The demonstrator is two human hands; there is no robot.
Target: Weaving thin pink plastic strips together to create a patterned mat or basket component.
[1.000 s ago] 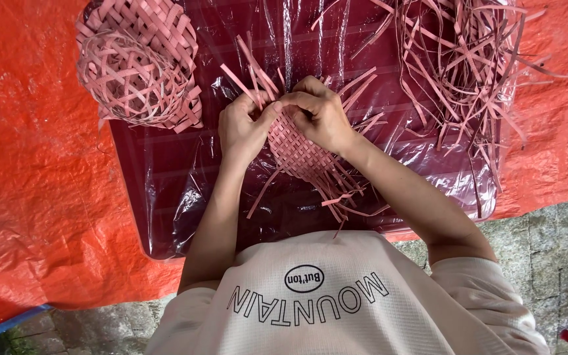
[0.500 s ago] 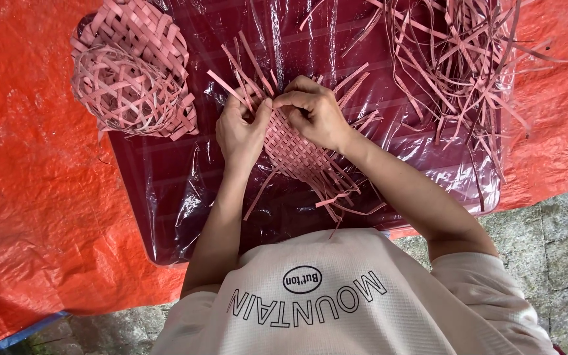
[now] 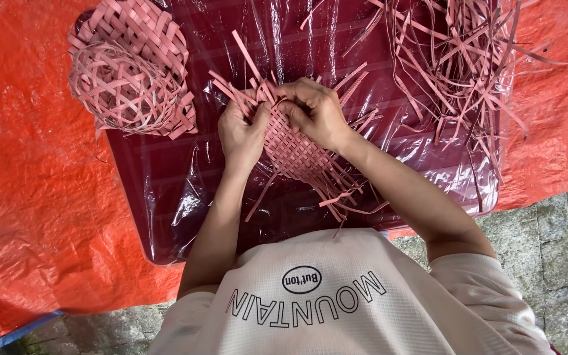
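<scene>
A flat woven mat of pink strips (image 3: pixel 300 158) lies on a dark red plastic-wrapped table (image 3: pixel 165 197), with loose strip ends sticking out around it. My left hand (image 3: pixel 241 135) presses on the mat's left edge and pinches strips there. My right hand (image 3: pixel 315 113) grips strips at the mat's far edge, fingertips meeting those of the left hand. Both hands cover the far part of the weave.
Stacked woven pink baskets (image 3: pixel 129 69) sit at the table's far left. A loose pile of pink strips (image 3: pixel 458 52) lies at the far right. Orange tarpaulin (image 3: pixel 27 197) surrounds the table; stone paving (image 3: pixel 547 250) shows at the near right.
The view has shifted slightly, so the table sits lower in the picture. My hands stay on the mat, with the fingers reworking the strips at its far edge.
</scene>
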